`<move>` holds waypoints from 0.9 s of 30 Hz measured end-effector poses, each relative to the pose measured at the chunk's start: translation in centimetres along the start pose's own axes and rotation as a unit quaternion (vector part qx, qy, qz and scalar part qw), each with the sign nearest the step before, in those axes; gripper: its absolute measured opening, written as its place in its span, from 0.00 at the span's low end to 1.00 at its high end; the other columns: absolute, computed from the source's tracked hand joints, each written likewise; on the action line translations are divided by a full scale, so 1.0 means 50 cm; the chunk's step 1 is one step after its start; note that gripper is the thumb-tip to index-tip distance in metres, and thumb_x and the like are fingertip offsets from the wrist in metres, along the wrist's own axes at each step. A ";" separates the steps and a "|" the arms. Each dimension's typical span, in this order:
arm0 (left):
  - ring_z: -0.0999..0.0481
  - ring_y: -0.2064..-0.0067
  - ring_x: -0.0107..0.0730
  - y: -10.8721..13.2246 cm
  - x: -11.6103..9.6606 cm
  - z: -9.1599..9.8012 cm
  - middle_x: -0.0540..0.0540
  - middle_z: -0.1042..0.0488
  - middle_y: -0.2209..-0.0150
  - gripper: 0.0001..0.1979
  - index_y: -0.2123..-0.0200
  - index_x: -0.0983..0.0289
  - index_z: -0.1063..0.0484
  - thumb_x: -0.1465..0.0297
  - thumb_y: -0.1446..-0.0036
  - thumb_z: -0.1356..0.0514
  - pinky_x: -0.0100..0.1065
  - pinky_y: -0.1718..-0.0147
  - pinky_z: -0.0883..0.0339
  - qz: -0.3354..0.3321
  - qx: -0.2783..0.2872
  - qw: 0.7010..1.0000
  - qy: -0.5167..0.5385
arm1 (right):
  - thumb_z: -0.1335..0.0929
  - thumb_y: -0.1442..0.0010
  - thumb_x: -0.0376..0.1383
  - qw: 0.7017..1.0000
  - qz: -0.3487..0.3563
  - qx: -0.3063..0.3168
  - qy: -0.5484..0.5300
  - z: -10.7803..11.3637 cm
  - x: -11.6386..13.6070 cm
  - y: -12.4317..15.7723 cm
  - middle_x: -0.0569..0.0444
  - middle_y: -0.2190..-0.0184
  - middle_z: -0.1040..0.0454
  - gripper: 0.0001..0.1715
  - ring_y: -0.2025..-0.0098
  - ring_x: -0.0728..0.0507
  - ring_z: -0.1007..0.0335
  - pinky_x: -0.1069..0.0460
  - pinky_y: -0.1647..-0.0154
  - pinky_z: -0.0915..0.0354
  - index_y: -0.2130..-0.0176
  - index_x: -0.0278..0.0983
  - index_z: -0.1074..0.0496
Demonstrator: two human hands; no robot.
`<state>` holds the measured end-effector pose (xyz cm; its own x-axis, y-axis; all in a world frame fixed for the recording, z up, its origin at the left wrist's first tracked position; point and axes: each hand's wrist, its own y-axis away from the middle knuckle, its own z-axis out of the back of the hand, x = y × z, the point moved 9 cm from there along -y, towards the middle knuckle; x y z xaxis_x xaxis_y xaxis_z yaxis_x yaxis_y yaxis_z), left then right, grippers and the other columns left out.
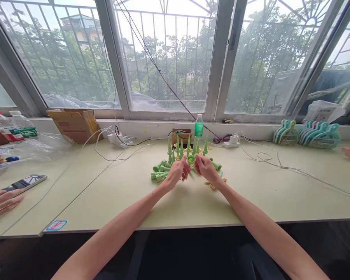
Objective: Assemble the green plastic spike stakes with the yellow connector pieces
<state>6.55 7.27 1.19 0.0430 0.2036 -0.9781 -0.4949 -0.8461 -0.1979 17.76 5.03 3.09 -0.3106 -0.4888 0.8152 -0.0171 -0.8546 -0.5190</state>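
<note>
My left hand (179,171) is closed, thumb and forefinger pinched at the side of a green plastic spike (190,158), whose round hollow end faces me. My right hand (205,168) is closed close by the spike's other side; what its fingertips hold is too small to make out. Behind my hands, several green pointed cones (177,147) stand upright. Several hollow green tubes (160,175) lie in a pile at the left, and another green tube (216,165) lies beyond my right hand. Small yellow plastic pieces (212,184) are scattered near my right wrist.
Behind the cones are a small brown box (181,136) and a green-labelled bottle (198,126). Power strips (120,140) and white cables (275,165) lie along the back. Stacked green and pink plastic items (319,135) stand right. Other people's hands (4,204) rest at both sides, one by a phone (23,182).
</note>
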 end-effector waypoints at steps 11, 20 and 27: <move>0.32 0.80 0.25 0.006 0.019 -0.020 0.55 0.31 0.72 0.27 0.71 0.68 0.31 0.46 0.43 0.47 0.27 0.84 0.42 0.047 0.090 0.994 0.040 | 0.43 0.33 0.53 0.999 0.011 0.029 -0.007 -0.005 0.003 0.003 0.61 0.87 0.39 0.26 0.86 0.51 0.46 0.54 0.82 0.47 0.75 0.39 0.43; 0.32 0.80 0.22 0.011 0.002 -0.026 0.54 0.29 0.68 0.24 0.63 0.65 0.36 0.48 0.43 0.44 0.25 0.84 0.41 0.021 0.113 0.993 0.028 | 0.43 0.35 0.54 0.999 -0.016 0.028 -0.016 -0.003 -0.008 0.001 0.63 0.87 0.44 0.25 0.87 0.51 0.45 0.55 0.85 0.49 0.74 0.40 0.47; 0.32 0.80 0.21 0.010 0.002 -0.032 0.52 0.31 0.66 0.25 0.52 0.63 0.39 0.52 0.44 0.41 0.25 0.86 0.40 -0.048 0.108 0.992 -0.048 | 0.41 0.36 0.53 0.999 -0.038 -0.011 0.008 0.014 -0.007 0.000 0.62 0.89 0.50 0.29 0.88 0.52 0.50 0.54 0.85 0.52 0.81 0.39 0.49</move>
<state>7.68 6.10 0.90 0.0208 0.3338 -0.9424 -0.6668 -0.6977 -0.2618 18.53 5.08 2.95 -0.3230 -0.4188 0.8487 -0.0629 -0.8853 -0.4608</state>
